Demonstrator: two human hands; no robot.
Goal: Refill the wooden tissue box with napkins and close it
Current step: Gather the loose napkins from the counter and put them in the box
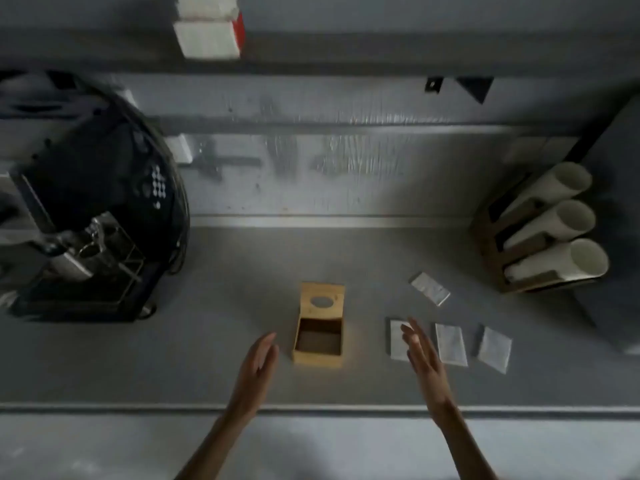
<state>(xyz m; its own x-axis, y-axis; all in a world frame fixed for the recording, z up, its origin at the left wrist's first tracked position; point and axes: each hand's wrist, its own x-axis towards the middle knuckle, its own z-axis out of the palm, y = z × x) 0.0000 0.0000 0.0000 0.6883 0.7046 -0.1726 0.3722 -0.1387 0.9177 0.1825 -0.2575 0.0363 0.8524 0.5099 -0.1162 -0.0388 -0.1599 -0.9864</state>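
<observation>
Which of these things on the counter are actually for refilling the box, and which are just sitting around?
For the job:
- open wooden tissue box with its holed lid folded back
- four flat white napkin packs

Just there:
- black coffee machine
- wooden rack of white paper cups
- white boxes on the shelf

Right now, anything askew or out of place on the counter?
Only the napkins: four lie loose right of the open wooden box. The far napkin is skewed and apart from the near row, and the rightmost napkin is tilted. Nothing looks spilled or damaged.
</observation>
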